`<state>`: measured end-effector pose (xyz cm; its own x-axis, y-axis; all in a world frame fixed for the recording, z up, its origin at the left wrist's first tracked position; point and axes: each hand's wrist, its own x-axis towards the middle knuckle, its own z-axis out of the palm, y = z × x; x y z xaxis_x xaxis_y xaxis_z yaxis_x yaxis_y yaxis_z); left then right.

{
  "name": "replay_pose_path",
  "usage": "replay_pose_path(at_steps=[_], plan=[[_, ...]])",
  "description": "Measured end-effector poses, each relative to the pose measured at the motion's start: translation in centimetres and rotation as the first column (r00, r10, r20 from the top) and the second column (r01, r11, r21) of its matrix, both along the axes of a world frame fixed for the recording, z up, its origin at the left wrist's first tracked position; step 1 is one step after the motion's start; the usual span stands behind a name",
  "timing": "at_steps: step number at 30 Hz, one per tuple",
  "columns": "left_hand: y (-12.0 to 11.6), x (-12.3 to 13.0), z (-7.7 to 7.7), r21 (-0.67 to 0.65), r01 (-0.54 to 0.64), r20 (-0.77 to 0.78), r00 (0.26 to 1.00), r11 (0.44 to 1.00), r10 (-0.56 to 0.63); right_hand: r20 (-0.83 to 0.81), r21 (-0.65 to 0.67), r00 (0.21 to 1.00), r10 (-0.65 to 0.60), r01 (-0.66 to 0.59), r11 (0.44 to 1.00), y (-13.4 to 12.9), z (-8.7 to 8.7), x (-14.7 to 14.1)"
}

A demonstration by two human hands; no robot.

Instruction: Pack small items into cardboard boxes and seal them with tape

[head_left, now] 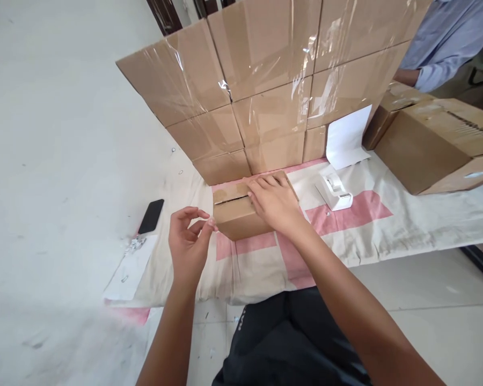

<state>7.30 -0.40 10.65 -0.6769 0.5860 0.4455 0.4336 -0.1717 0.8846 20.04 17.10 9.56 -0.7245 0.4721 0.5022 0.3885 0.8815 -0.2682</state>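
A small brown cardboard box (241,219) sits on the cloth-covered table, with a dark gap along the seam on its top. My right hand (274,202) lies on the right part of its top, fingers stretched out. Beside the box's left end is my left hand (190,234), thumb and fingertips brought near each other at the box's corner. Whatever is between those fingertips is too small to make out. A white tape dispenser (335,188) stands to the right of the box.
Stacked taped boxes (269,80) form a wall behind. White paper (346,138) leans there. Larger boxes (438,142) stand at right, near a person's sleeve (446,53). A black phone (151,216) and a paper sheet (133,271) lie at left. The table's front edge is near me.
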Motion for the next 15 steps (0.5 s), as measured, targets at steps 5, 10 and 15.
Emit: replay_pose_path(at_steps=[5, 10, 15], plan=[[1.6, -1.4, -0.2, -0.028, 0.004, -0.05, 0.999, 1.0, -0.006, 0.038, 0.009, 0.999, 0.003, -0.003, 1.0, 0.0, -0.1, 0.4], [2.9, -3.3, 0.0, -0.102, 0.072, -0.101, 0.991, 0.992, -0.082, 0.018, 0.022, 1.0, -0.001, 0.0, 1.0, 0.1, -0.2, 0.4], [3.6, -4.7, 0.1, -0.228, 0.149, -0.074, 0.983, 0.962, -0.17, -0.014, 0.036, 1.0, -0.001, 0.002, 0.999, 0.2, -0.5, 0.3]])
